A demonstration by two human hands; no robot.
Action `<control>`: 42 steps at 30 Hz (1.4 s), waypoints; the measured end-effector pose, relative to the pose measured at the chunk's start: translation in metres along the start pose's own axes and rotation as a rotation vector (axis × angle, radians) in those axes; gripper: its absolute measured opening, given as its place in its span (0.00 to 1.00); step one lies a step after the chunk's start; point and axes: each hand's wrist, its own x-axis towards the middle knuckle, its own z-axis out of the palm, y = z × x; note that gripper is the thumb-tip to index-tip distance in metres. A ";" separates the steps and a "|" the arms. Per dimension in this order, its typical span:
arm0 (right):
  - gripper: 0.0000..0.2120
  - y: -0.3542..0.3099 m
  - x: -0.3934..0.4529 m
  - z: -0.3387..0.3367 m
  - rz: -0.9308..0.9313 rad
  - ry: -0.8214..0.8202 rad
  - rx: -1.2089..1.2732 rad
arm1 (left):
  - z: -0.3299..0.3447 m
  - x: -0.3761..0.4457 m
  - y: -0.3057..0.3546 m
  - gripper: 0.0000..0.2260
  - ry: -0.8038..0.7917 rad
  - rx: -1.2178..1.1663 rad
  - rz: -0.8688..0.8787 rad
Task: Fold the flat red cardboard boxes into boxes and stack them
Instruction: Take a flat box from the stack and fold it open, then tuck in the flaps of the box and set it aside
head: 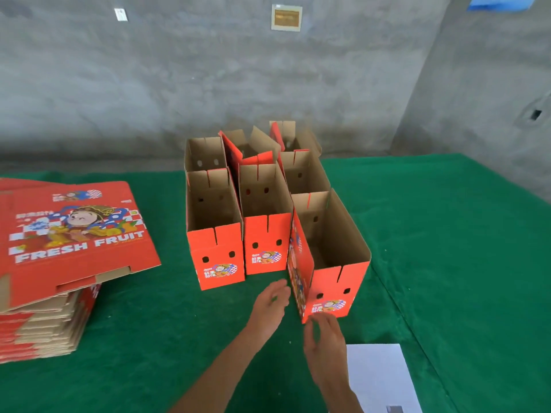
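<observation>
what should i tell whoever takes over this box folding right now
Left hand: open, beside the nearest box, holding nothing.
Right hand: open, fingers at that box's front bottom edge.
Done: seven folded boxes stand open-topped in rows on the green table; the nearest sits forward of its row.
Left: the pile of flat boxes at the table's left awaits folding. A white sheet lies by the right forearm.

Bench [447,234]: you see it covered in green cloth.
Paper sheet [378,377]: white, lying flat at your near right.
Wall [179,70]: bare grey concrete.
Framed plaque [286,17]: fixed on that wall.
</observation>
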 end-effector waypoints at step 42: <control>0.14 -0.385 0.002 0.228 0.118 -0.359 0.689 | -0.526 -0.182 0.104 0.13 0.720 1.689 -0.124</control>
